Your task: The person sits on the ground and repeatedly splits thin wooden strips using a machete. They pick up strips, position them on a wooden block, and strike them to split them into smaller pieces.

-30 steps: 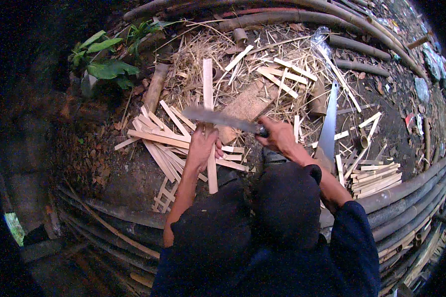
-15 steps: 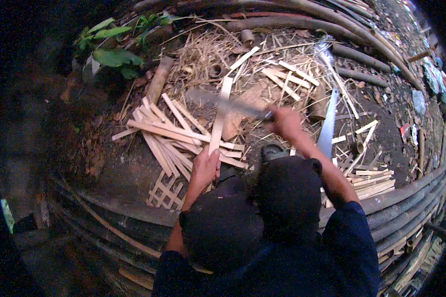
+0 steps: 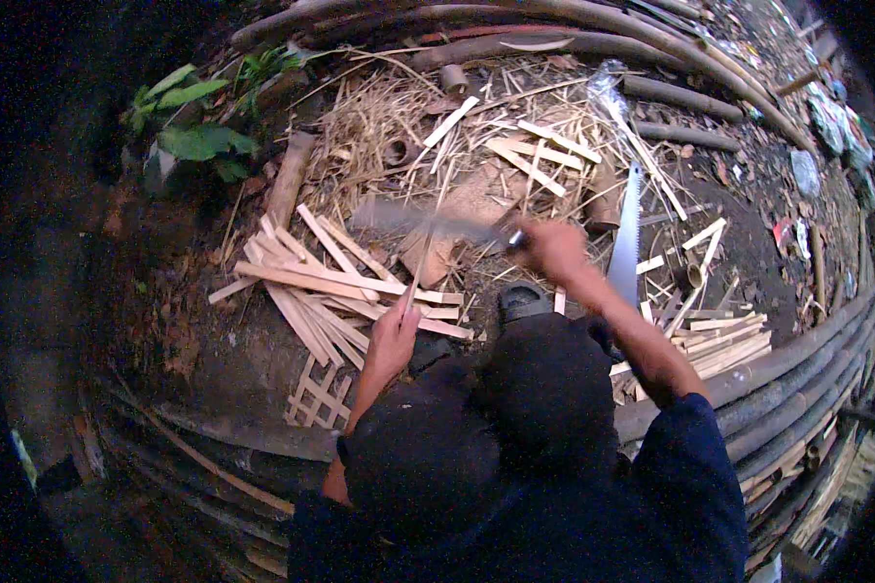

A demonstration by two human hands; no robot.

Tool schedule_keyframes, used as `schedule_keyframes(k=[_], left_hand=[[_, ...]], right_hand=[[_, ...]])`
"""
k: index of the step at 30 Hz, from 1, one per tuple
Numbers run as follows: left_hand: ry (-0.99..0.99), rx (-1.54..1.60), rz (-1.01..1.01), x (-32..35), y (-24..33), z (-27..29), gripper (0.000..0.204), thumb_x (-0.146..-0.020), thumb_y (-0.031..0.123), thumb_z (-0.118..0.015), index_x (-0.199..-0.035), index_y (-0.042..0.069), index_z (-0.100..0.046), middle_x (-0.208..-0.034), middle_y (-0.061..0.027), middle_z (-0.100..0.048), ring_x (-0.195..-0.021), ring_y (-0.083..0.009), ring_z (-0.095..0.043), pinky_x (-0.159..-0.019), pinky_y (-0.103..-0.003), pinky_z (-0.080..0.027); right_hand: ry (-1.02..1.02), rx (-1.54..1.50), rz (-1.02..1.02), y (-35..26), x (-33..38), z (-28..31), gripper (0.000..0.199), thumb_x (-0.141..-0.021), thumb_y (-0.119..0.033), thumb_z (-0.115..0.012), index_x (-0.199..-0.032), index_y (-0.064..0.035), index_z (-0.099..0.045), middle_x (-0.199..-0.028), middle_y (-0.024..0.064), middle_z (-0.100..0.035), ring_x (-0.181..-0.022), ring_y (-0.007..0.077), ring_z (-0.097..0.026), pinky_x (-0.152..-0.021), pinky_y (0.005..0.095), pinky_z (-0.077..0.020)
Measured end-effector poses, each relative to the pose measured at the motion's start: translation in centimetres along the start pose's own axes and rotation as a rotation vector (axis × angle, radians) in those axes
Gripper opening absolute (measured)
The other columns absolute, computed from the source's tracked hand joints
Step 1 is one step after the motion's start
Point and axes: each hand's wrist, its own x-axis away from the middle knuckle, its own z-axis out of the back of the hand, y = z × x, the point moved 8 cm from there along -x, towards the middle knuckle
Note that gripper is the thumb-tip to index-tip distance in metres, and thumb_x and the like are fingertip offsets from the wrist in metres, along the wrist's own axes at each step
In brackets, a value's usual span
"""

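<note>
My left hand (image 3: 389,340) is closed around the near end of a thin pale bamboo strip (image 3: 419,262). The strip points away from me, seen nearly edge-on. My right hand (image 3: 554,255) grips the handle of a large knife. Motion blurs the knife's blade (image 3: 384,213), which reaches leftward across the strip's upper part; whether they touch, I cannot tell. Below them lies a flat wooden block (image 3: 486,197) on the ground. Beside my left hand is a loose pile of pale strips (image 3: 311,280), with a small woven lattice (image 3: 319,394) nearer to me.
A handsaw (image 3: 627,231) stands right of my right forearm. Stacked strips (image 3: 734,340) lie at the right, before a row of bamboo poles (image 3: 778,398). Shavings (image 3: 369,121) and short strips (image 3: 540,151) cover the far ground. A leafy plant (image 3: 204,141) grows far left.
The strip has turned from showing its broad face to nearly edge-on. The blurred blade still crosses it. A pale curved sliver now shows by the far poles. The whole view has shifted slightly.
</note>
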Motion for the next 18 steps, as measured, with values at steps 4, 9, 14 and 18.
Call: schedule_keyframes(k=[4,9,14,18], left_hand=[[0.173,-0.175,-0.198,-0.3,3.1,0.9,0.038,-0.093,0.018,-0.048,-0.127,0.002,-0.050,-0.075,-0.0246,-0.054,-0.069,-0.0367,-0.052,-0.068,-0.038,-0.045],[0.130,-0.041,-0.206,3.4,-2.1,2.0,0.036,-0.095,0.017,-0.047,-0.127,0.000,-0.051,-0.073,-0.0143,-0.052,-0.064,-0.0236,-0.052,-0.064,-0.035,-0.044],[0.482,0.457,-0.148,-3.9,2.0,5.0,0.021,-0.096,0.020,-0.049,-0.104,0.001,-0.055,-0.082,-0.0042,-0.060,-0.073,-0.0111,-0.053,-0.066,-0.029,-0.044],[0.425,0.639,-0.352,-10.3,5.4,2.7,0.018,-0.095,0.018,-0.053,-0.101,0.001,-0.054,-0.092,-0.0090,-0.065,-0.085,-0.0123,-0.059,-0.080,-0.027,-0.045]], right_hand=[[-0.145,0.070,0.010,-1.8,0.9,-3.0,0.044,-0.066,-0.035,-0.076,-0.108,-0.0278,-0.063,-0.078,0.0079,-0.067,-0.075,0.0277,-0.066,-0.061,0.0401,-0.0500],[0.068,-0.149,-0.312,12.2,-4.0,-0.6,0.039,-0.078,-0.040,-0.064,-0.100,-0.0080,-0.062,-0.092,0.0194,-0.066,-0.086,0.0363,-0.064,-0.072,0.0465,-0.0516],[0.156,-0.344,-0.239,7.7,0.2,0.0,0.041,-0.074,-0.038,-0.066,-0.100,-0.0051,-0.065,-0.084,0.0227,-0.065,-0.078,0.0392,-0.064,-0.074,0.0477,-0.0497],[0.160,-0.489,-0.234,6.5,4.3,-4.5,0.039,-0.078,-0.036,-0.065,-0.096,-0.0025,-0.064,-0.071,0.0218,-0.064,-0.069,0.0386,-0.064,-0.065,0.0434,-0.0501]])
